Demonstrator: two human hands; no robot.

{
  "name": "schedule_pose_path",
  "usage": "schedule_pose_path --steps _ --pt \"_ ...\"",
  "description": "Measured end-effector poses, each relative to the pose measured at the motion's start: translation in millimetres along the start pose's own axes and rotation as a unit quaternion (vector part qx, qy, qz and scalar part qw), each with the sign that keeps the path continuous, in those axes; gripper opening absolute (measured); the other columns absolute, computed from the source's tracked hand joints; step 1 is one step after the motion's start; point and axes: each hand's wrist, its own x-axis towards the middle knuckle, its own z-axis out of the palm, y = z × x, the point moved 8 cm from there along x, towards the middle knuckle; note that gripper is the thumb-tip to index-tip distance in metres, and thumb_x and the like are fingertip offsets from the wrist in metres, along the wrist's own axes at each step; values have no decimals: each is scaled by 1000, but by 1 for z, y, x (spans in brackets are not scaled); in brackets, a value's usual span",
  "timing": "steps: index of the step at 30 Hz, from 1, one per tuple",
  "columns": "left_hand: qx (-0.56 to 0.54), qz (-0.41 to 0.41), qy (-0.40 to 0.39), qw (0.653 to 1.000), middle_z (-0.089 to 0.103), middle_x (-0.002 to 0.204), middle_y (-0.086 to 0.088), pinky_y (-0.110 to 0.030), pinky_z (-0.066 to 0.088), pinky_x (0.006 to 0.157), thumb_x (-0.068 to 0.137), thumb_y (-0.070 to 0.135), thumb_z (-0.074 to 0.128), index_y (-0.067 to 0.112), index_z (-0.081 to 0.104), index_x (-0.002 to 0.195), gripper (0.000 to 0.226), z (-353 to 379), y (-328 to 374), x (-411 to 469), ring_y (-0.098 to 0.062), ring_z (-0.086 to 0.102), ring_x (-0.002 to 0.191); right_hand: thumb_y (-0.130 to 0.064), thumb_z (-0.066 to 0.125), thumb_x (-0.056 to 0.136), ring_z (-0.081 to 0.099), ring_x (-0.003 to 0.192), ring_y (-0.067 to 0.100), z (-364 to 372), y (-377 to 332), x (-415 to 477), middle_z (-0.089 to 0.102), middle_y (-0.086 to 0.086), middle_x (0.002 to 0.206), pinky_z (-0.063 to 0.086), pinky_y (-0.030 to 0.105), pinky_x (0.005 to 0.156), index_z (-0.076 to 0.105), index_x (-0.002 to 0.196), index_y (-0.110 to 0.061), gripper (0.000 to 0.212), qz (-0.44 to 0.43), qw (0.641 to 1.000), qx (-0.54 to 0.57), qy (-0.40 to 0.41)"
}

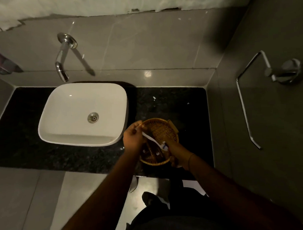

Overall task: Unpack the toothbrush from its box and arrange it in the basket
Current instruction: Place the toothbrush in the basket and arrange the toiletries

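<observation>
Over the round woven wicker basket on the black granite counter, near the white basin. Left hand pinching the white plastic toothbrush, right hand closed on its other end, probably steadying before lowering in.

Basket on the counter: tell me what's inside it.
Over the wicker basket both hands hold a white toothbrush: left hand at one end, right hand at the other. Beneath it lie dark packets with small white logos. The hands cover the rest.
</observation>
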Motion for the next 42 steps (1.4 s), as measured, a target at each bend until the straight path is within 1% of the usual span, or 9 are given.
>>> schedule_pose_path --steps 6,10,14,24,29,32,36,39,42 --pt "-17 -114 -41 992 80 120 -17 -28 59 66 113 24 48 2 73 133 38 -25 -38 -4 -28 70 95 -42 51 104 53 43 7 -11 4 23 57 -1 68 42 17 42 59 84 -20 30 39 999 26 -23" --pt "-50 -189 -92 976 82 124 -10 -26 46 58 113 25 43 9 73 126 37 -30 -71 -23 -19 65 78 -29 68 96 70 115 34 -8 -19 36 72 15 128 59 50 99 67 122 -19 28 -43 993 -75 74" --pt "13 -146 -120 982 84 101 -8 -24 53 54 118 28 46 3 72 123 37 -33 -82 -29 -7 74 57 -13 74 93 59 135 36 -10 -60 37 61 14 149 47 48 115 46 157 -17 70 -168 962 -157 146" --pt "-190 -168 -54 966 77 103 -14 -26 63 53 109 6 59 15 71 119 17 -33 -82 -18 -15 80 61 -16 77 91 78 96 33 -36 -28 60 79 20 113 63 49 94 77 102 3 22 -110 955 68 268" --pt "-273 -175 -33 945 73 125 -26 -32 69 62 103 -5 67 37 44 143 62 -34 -85 -16 -23 84 72 -14 71 96 77 104 32 -19 -4 69 76 19 115 63 39 85 63 131 6 41 -54 954 230 185" --pt "-302 -199 -26 932 81 108 -24 -34 70 63 101 -3 72 18 53 143 50 -31 -90 -16 -27 85 73 -10 66 99 67 127 33 -7 -3 72 66 21 141 58 41 102 56 146 -1 48 -58 950 289 104" --pt "-309 -224 -24 924 87 89 -18 -33 70 63 104 2 71 5 62 125 23 -29 -97 -18 -30 87 77 -19 55 107 74 76 15 4 -9 69 65 12 129 62 24 53 54 146 -10 41 -62 939 336 46" --pt "-313 -226 -27 922 86 92 -21 -32 70 64 103 2 73 3 64 120 19 -30 -100 -16 -31 87 81 -23 52 108 68 57 11 3 -7 73 70 6 79 57 22 45 61 119 -14 16 -44 936 342 73" --pt "-304 -224 -24 926 85 105 -27 -32 70 67 101 4 75 -1 64 124 25 -32 -103 -13 -32 87 85 -14 59 102 75 93 26 -2 3 74 70 21 105 66 34 85 61 127 0 28 -19 949 291 120"
